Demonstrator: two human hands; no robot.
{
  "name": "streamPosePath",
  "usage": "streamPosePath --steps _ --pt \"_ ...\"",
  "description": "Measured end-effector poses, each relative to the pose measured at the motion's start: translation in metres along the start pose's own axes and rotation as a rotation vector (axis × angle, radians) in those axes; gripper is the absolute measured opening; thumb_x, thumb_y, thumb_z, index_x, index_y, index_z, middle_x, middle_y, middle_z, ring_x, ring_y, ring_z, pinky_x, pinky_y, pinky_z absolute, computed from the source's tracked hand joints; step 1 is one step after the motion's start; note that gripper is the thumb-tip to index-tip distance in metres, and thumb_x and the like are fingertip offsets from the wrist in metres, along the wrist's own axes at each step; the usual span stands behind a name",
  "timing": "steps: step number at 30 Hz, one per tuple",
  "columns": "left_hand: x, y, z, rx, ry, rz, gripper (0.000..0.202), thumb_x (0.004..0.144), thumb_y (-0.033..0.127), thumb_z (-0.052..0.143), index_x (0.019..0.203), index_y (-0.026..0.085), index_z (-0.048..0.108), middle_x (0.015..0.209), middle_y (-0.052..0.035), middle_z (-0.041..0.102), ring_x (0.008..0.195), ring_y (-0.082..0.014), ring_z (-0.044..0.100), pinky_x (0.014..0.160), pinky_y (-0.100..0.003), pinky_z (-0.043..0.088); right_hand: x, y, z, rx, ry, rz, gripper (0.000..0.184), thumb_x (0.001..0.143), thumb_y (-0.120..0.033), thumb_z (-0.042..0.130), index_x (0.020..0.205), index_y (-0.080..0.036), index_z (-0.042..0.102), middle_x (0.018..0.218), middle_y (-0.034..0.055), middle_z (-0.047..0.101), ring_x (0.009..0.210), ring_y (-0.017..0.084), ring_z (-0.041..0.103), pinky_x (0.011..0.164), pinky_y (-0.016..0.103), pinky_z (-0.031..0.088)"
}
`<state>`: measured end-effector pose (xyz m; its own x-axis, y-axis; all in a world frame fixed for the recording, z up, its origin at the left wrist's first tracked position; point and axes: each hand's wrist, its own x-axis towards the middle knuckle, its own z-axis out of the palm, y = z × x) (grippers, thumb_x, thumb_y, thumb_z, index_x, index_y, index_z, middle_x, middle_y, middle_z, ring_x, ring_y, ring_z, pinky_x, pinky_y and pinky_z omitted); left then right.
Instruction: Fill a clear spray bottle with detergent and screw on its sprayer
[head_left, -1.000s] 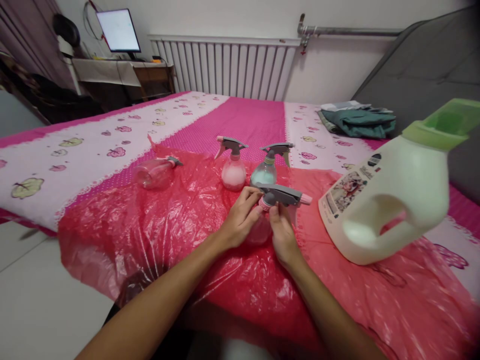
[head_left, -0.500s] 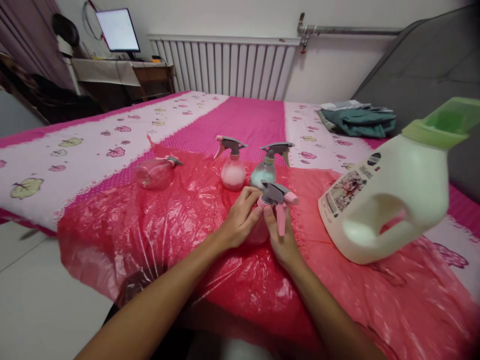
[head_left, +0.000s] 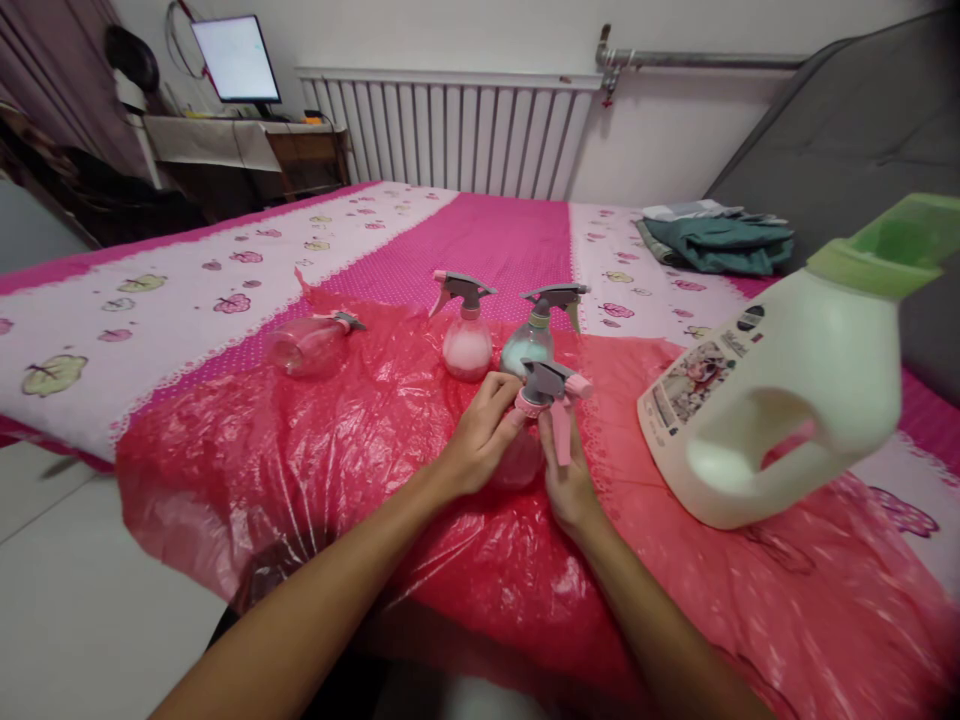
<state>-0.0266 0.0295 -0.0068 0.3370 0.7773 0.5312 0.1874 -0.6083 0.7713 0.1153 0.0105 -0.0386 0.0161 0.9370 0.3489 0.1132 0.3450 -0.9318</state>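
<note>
Both hands close around a pink spray bottle with a grey and pink trigger head, upright on red plastic sheeting. My left hand grips its pink collar and neck from the left. Behind the trigger, my right hand wraps the right side, its fingers partly hidden. Just beyond stand a second pink spray bottle with pale liquid and a clear spray bottle with bluish-green liquid. Off to the left, another pink spray bottle lies on its side.
At the right stands a large pale green jug with a green cap, tilted in view. Folded cloths lie near the grey headboard. The sheeting covers part of a pink floral bed. A radiator lines the wall.
The trigger head has turned and shifted slightly to the left. My right thumb has moved from the front of the collar to behind the trigger; my left hand stays at the neck.
</note>
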Motion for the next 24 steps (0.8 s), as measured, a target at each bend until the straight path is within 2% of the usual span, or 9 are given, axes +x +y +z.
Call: streamPosePath --steps 5,9,14,20,24 --pt "-0.001 0.001 -0.001 0.006 -0.001 -0.009 0.046 0.110 0.053 0.034 0.126 0.021 0.062 0.121 -0.0103 0.052 0.121 -0.0255 0.052 0.112 -0.042 0.044 0.003 -0.012 0.002 0.133 -0.012 0.017 0.057 0.099 -0.066 0.050 0.145 -0.033 0.058 0.152 0.0062 0.062 0.142 0.024 0.059 0.121 0.045 0.047" --pt "-0.002 0.000 -0.001 0.011 0.005 -0.004 0.047 0.110 0.054 0.033 0.128 0.021 0.061 0.121 -0.0101 0.052 0.119 -0.0252 0.053 0.111 -0.042 0.044 0.004 -0.023 0.002 0.182 -0.026 0.004 0.049 0.101 -0.059 0.053 0.141 -0.032 0.059 0.144 0.0053 0.067 0.135 0.023 0.063 0.118 0.044 0.050" --pt "-0.003 -0.003 0.000 -0.005 0.001 0.005 0.045 0.110 0.052 0.032 0.127 0.022 0.060 0.120 -0.0093 0.053 0.118 -0.0248 0.052 0.109 -0.041 0.045 0.004 -0.022 0.003 0.184 -0.030 -0.007 0.050 0.100 -0.060 0.054 0.140 -0.031 0.060 0.143 0.0064 0.067 0.135 0.025 0.063 0.118 0.047 0.049" --pt "-0.002 -0.005 -0.001 0.013 -0.026 0.047 0.047 0.109 0.058 0.034 0.130 0.022 0.056 0.122 -0.0100 0.051 0.117 -0.0249 0.052 0.109 -0.042 0.044 0.001 -0.017 0.002 0.103 0.014 0.019 0.060 0.096 -0.068 0.056 0.138 -0.027 0.065 0.144 0.0106 0.068 0.142 0.031 0.058 0.122 0.053 0.045" --pt "-0.002 -0.003 -0.002 0.035 -0.027 0.020 0.044 0.109 0.054 0.034 0.129 0.022 0.056 0.122 -0.0097 0.051 0.118 -0.0247 0.052 0.109 -0.041 0.044 0.000 -0.015 0.002 0.084 0.012 0.002 0.060 0.096 -0.071 0.051 0.136 -0.028 0.067 0.143 0.0093 0.069 0.141 0.030 0.059 0.121 0.051 0.048"
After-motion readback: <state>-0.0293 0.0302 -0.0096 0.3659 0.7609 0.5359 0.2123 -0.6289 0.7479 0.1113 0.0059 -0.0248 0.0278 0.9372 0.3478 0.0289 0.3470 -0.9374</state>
